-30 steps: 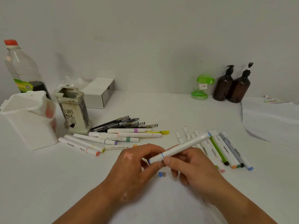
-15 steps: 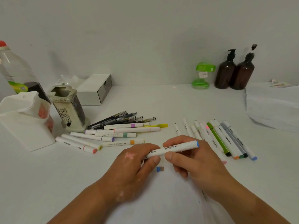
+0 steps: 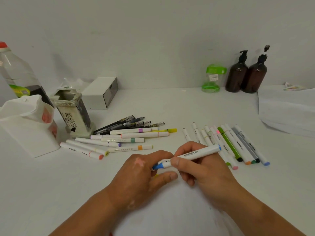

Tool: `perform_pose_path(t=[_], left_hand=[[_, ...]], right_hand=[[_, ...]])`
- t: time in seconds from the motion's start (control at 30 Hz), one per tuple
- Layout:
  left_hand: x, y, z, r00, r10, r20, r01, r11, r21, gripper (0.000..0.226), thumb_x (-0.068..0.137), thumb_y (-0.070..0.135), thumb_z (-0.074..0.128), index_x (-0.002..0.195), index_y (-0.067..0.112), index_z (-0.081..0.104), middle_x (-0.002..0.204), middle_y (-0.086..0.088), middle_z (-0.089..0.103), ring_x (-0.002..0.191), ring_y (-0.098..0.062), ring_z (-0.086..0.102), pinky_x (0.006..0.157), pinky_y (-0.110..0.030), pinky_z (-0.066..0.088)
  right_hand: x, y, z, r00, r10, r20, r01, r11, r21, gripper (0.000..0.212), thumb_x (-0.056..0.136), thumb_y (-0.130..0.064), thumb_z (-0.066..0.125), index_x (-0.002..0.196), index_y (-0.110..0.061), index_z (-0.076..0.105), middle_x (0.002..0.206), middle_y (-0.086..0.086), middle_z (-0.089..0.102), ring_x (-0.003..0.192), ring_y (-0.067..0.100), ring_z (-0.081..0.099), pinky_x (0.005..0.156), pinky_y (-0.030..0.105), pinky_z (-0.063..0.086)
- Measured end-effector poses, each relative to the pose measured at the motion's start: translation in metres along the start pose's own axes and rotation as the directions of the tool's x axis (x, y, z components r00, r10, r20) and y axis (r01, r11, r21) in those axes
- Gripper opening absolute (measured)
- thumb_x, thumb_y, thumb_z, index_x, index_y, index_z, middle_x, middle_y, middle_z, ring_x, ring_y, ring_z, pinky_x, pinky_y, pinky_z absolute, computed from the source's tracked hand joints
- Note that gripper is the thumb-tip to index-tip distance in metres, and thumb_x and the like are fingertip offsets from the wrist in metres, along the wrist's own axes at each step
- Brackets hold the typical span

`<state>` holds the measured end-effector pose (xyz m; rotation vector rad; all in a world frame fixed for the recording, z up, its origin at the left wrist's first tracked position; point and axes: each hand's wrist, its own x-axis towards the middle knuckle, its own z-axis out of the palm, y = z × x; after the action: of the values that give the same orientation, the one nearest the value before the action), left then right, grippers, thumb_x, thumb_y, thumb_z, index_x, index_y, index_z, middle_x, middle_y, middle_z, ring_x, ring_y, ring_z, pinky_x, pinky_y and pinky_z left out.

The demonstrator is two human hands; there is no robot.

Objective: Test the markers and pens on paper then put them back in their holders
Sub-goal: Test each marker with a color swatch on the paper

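White tabletop: right hand pinches the blue marker, slanting up-right; left hand curls round its blue end, grip unclear.

Right hand grips white marker — left hand curled at its blue tip.

Surfaces on my table: mostly plastic, mostly matt.
Marker in my right hand: smooth white plastic, slight sheen, blue plastic tip end. Tabletop: matt white. Bin: smooth white plastic. Holder: rough, worn, mottled. Bottle: clear glossy plastic. Pump bottles: glossy brown. Paper stack: matt white.
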<state>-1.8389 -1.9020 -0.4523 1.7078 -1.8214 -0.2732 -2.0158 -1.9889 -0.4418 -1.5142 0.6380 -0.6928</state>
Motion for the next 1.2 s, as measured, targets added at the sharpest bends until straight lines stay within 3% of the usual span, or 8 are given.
perform_pose_path(t=[0.07,0.17,0.27,0.4,0.67,0.83,1.2], left_hand=[[-0.001,-0.004,0.001,0.996,-0.082,0.024,0.081,0.996,0.035,0.062,0.070,0.083,0.054,0.122,0.051,0.045,0.069,0.014,0.049,0.073,0.002,0.051,0.059,-0.013,0.039],[-0.001,-0.009,0.002,0.979,-0.159,0.129,0.144,0.983,0.114,0.073,0.060,0.088,0.062,0.121,0.052,0.045,0.071,0.016,0.047,0.076,0.012,0.047,0.054,-0.013,0.033],[-0.001,-0.012,0.001,0.970,-0.164,0.180,0.134,0.977,0.168,0.073,0.058,0.088,0.064,0.120,0.053,0.049,0.073,0.020,0.048,0.080,0.013,0.044,0.055,-0.014,0.029],[-0.001,-0.016,-0.007,0.964,-0.174,0.203,0.144,0.978,0.154,0.071,0.058,0.086,0.065,0.120,0.053,0.054,0.076,0.027,0.048,0.082,0.016,0.045,0.058,-0.012,0.030],[0.000,-0.018,-0.011,0.947,-0.210,0.242,0.169,0.969,0.179,0.066,0.061,0.082,0.067,0.120,0.052,0.056,0.084,0.030,0.048,0.079,0.006,0.048,0.062,-0.012,0.033],[0.000,-0.019,-0.011,0.945,-0.211,0.249,0.165,0.967,0.193,0.067,0.062,0.083,0.065,0.121,0.053,0.055,0.091,0.030,0.051,0.082,0.004,0.049,0.064,-0.013,0.034],[0.000,-0.020,-0.009,0.947,-0.214,0.238,0.168,0.965,0.199,0.066,0.062,0.083,0.066,0.120,0.053,0.055,0.085,0.029,0.049,0.078,0.006,0.048,0.061,-0.012,0.031]], right_hand=[[0.002,0.000,-0.002,0.996,0.016,-0.087,-0.012,0.999,0.050,0.012,0.073,-0.029,0.075,0.074,-0.021,0.067,0.056,0.007,0.056,0.050,0.016,0.050,0.044,0.024,0.041],[0.005,0.000,-0.005,0.980,0.053,-0.190,-0.028,0.991,0.132,0.010,0.073,-0.024,0.065,0.065,-0.022,0.060,0.054,0.008,0.052,0.047,0.018,0.048,0.040,0.026,0.039],[0.004,-0.001,-0.003,0.984,0.065,-0.169,-0.047,0.993,0.107,0.011,0.074,-0.022,0.059,0.071,-0.019,0.068,0.056,0.010,0.058,0.047,0.020,0.055,0.040,0.028,0.042],[0.003,0.001,0.000,0.987,0.117,-0.111,-0.120,0.993,-0.021,0.026,0.093,-0.006,0.060,0.076,-0.018,0.075,0.064,0.013,0.068,0.054,0.022,0.064,0.047,0.028,0.050],[0.000,0.005,0.006,0.983,0.133,-0.125,-0.170,0.921,-0.351,0.019,0.086,-0.016,0.071,0.077,-0.033,0.072,0.058,0.004,0.068,0.046,0.009,0.062,0.047,0.017,0.048],[0.001,0.007,0.005,0.983,0.134,-0.127,-0.173,0.914,-0.368,0.017,0.087,-0.017,0.072,0.077,-0.031,0.073,0.059,0.003,0.069,0.047,0.007,0.063,0.048,0.015,0.050],[0.001,0.008,0.004,0.985,0.128,-0.114,-0.163,0.899,-0.407,0.018,0.087,-0.017,0.071,0.079,-0.034,0.072,0.060,0.004,0.070,0.049,0.010,0.064,0.051,0.019,0.055]])
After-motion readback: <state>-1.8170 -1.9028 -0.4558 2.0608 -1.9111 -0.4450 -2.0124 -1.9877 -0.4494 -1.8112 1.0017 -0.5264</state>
